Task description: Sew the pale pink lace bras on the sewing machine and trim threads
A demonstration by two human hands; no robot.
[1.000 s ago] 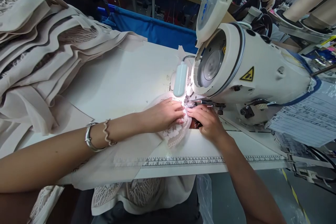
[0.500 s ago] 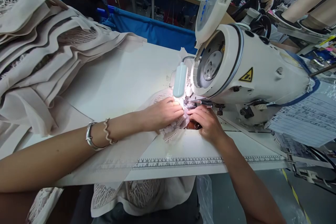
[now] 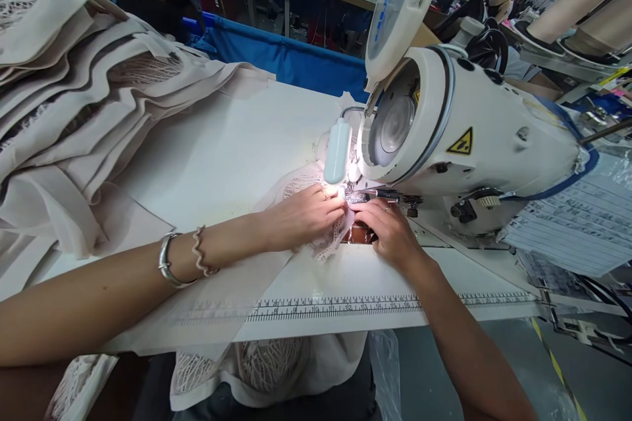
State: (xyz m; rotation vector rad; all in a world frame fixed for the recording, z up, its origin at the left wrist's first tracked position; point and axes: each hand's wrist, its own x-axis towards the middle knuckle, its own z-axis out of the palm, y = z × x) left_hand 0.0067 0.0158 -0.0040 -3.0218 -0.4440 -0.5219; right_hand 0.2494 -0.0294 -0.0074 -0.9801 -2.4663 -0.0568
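Pale pink lace fabric (image 3: 302, 182) lies under the needle area of a white sewing machine (image 3: 498, 125). My left hand (image 3: 307, 216) rests on this fabric left of the needle, its fingers closed and pressed together on it. Close by on the right, my right hand (image 3: 388, 229) has its fingers bent and pinched at the fabric's edge, beside the presser foot. A scalloped lace end (image 3: 330, 248) hangs toward me between the hands. A small lamp (image 3: 338, 151) lights the spot; glare and fingers hide the needle point.
A tall pile of beige lace-panelled pieces (image 3: 74, 99) covers the table's left side. A printed ruler (image 3: 316, 309) runs along the front edge. More fabric (image 3: 271, 365) lies on my lap. Behind the table hangs a blue cloth bin (image 3: 291, 56); a written sheet (image 3: 567, 217) is at right.
The lace between my hands has slid slightly away from me, and more of the reddish-brown plate beneath shows. The disc in the machine's open head now looks blurred. Both hands keep nearly the same place.
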